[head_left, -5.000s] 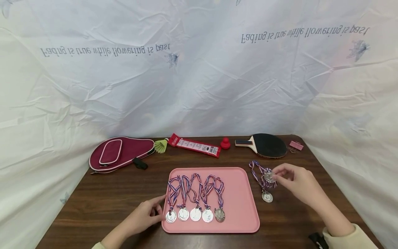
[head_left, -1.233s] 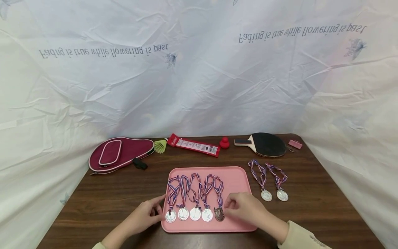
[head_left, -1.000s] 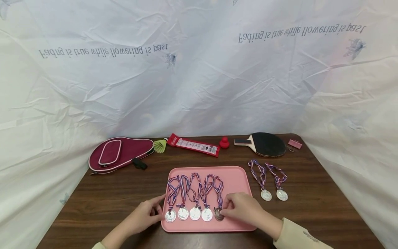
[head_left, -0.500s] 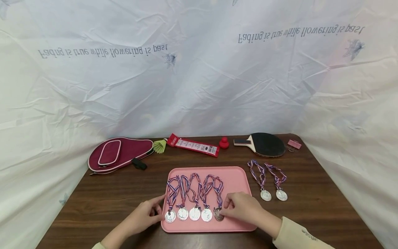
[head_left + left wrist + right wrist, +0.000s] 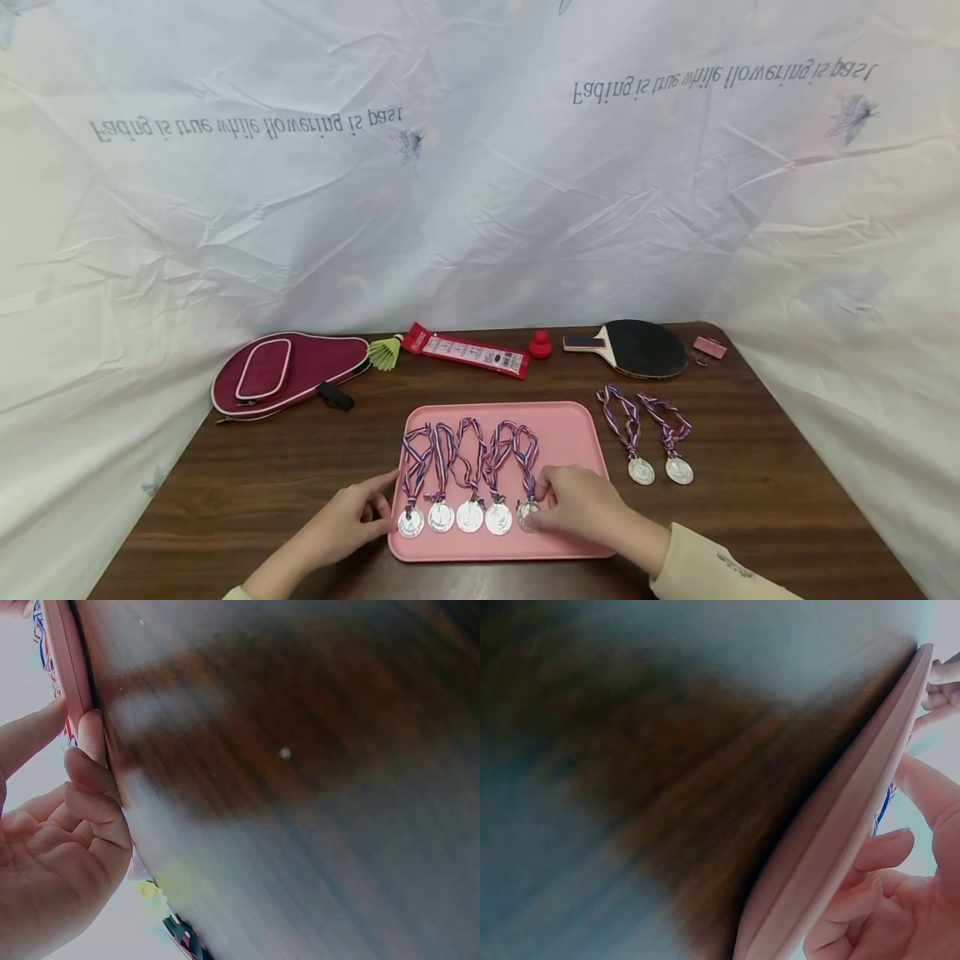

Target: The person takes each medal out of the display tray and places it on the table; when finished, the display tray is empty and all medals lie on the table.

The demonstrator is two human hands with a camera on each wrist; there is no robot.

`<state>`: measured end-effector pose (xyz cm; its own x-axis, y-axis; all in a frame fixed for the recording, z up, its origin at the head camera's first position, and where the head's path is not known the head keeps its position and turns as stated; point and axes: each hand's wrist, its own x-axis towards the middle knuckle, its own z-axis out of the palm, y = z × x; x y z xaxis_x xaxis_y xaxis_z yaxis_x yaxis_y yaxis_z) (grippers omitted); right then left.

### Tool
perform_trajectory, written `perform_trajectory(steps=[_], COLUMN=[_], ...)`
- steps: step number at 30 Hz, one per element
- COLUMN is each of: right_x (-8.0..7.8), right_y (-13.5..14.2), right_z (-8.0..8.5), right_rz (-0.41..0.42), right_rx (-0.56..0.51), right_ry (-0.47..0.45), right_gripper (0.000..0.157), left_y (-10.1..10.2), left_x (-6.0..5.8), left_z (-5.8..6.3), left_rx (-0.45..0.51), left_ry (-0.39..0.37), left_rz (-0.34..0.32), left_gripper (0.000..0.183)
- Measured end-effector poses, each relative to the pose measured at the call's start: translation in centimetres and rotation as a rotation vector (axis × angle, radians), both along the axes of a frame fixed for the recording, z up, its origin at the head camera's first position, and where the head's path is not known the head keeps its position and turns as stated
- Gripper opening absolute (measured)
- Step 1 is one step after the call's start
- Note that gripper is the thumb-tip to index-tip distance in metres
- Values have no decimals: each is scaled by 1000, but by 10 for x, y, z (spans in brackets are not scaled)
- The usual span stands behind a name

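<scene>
Several silver medals with striped red, white and blue ribbons lie in a row on a pink tray (image 5: 570, 429). At the tray's left rim, my left hand (image 5: 351, 518) pinches the edge; in the left wrist view the thumb (image 5: 37, 735) is at the rim and a finger lies along the outer wall. My right hand (image 5: 581, 504) reaches over the tray from the right, thumb and fingertips on the disc of the rightmost medal (image 5: 527, 514), partly covering it. The right wrist view hides that disc behind the tray wall (image 5: 847, 817).
Two more medals (image 5: 641, 471) lie on the brown table (image 5: 750, 500) right of the tray. Along the back are a maroon paddle case (image 5: 322, 358), a yellow shuttlecock (image 5: 386, 353), a red packet (image 5: 472, 352), a red knobbed piece (image 5: 540, 344), a table tennis paddle (image 5: 648, 350) and a pink clip (image 5: 709, 347).
My right hand has left the two medals on the table, both now laid flat, and moved to the tray's rightmost medal. That disc now looks brighter. My left hand has stayed at the rim.
</scene>
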<state>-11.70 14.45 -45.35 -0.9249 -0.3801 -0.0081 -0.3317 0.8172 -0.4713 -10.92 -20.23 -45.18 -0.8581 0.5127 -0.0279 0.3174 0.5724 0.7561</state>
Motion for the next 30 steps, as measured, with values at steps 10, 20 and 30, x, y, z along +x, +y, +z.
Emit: perform_trajectory(steps=[10, 20, 30], right_x=[0, -2, -2], right_y=[3, 8, 14], right_z=[0, 5, 18], right_rz=[5, 33, 11], right_rx=[-36, -102, -166], right_ry=[-16, -28, -41], right_gripper=[32, 19, 13], left_y=[0, 0, 0], left_x=[0, 1, 0], left_z=[0, 0, -1], left_rx=[-2, 3, -4], left_ry=[-6, -4, -11], left_rz=[2, -1, 4], left_gripper=[61, 61, 62])
